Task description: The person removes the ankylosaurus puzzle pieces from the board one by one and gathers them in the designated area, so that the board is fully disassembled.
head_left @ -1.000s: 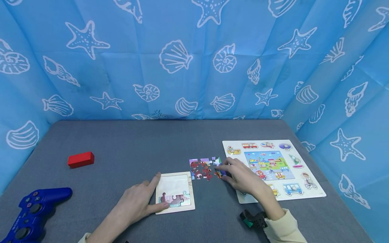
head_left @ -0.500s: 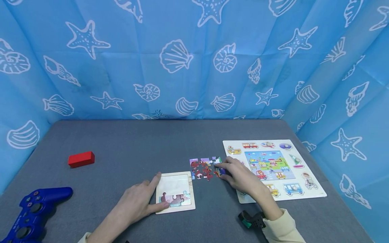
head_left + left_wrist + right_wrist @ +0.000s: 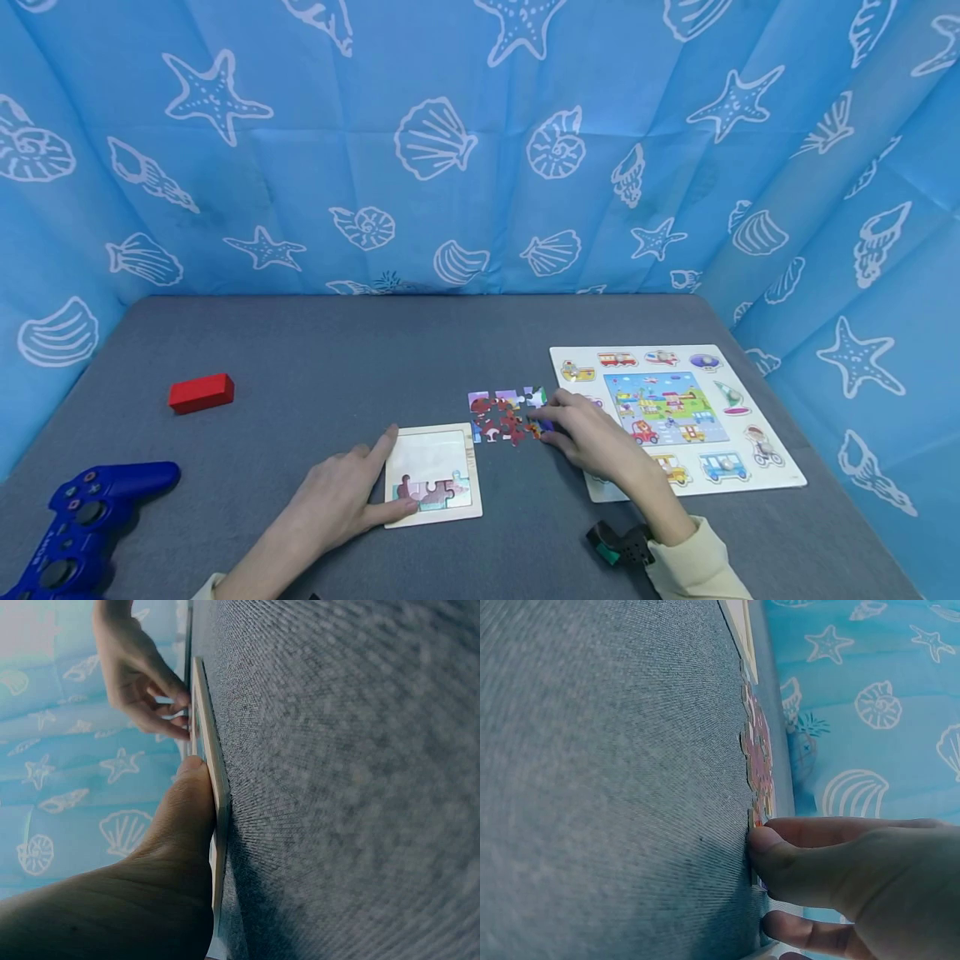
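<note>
In the head view my left hand (image 3: 330,498) rests at the left side of a small wooden puzzle tray (image 3: 476,475). Its thumb lies on the tray's near left part and its index finger reaches the far left corner. Several joined jigsaw pieces (image 3: 433,495) fill the tray's near strip. Just right of the tray lies a flat cluster of puzzle pieces (image 3: 504,405), mostly red and purple. My right hand (image 3: 596,433) pinches a jigsaw piece (image 3: 534,429) between thumb and index finger at the cluster's right edge. The fingers partly hide that piece. The right wrist view shows the thumb (image 3: 769,844) on its edge.
A larger white picture board (image 3: 765,475) with vehicle shapes lies under and beyond my right forearm. A black strap-like device (image 3: 622,542) is by the right wrist. At left are a red block (image 3: 201,393) and a blue game controller (image 3: 82,517). A blue curtain (image 3: 480,167) hangs behind the table.
My right hand has slid slightly left with the jigsaw piece, closer to the cluster. The left hand and the wooden tray have stayed in place.
</note>
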`<state>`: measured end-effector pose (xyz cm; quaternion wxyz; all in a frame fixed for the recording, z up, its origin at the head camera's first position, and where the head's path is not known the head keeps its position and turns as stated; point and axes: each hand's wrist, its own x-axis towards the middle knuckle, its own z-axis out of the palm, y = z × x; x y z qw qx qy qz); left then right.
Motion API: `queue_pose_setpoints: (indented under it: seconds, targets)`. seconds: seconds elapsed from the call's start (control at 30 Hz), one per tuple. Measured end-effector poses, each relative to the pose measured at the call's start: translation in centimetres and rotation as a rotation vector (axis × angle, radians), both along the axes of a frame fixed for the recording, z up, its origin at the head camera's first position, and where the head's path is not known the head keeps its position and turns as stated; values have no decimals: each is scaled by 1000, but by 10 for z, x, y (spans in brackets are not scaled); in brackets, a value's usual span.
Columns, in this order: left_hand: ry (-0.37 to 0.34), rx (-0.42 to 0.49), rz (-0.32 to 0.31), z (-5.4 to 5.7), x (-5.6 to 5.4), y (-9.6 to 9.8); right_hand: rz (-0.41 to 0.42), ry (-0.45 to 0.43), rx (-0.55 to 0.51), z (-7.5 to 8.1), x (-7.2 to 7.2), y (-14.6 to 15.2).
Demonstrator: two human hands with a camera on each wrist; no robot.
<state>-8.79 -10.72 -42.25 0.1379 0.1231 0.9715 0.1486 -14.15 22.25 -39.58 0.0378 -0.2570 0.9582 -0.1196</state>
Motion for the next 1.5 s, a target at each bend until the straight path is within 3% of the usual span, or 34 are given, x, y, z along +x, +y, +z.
queue_pose_setpoints:
  seconds: [0.47,0.6,0.8,1.03,1.3,1.5]
  targets:
    - [-4,-8,3,1,0,0,-19,40,3,5,3,-9]
    - [-14,-3,1,1,0,-1,29,73,-41,13,7,-21]
    - [-3,12,-20,1,1,-4,170,78,-100,18,12,-49]
    - [32,72,-65,2,5,-9,317,-35,-85,18,16,-91]
    - [132,90,-87,1,11,-11,390,-245,-56,15,21,-128]
    - [81,107,-79,3,9,-12,412,-267,-3,11,22,-136]
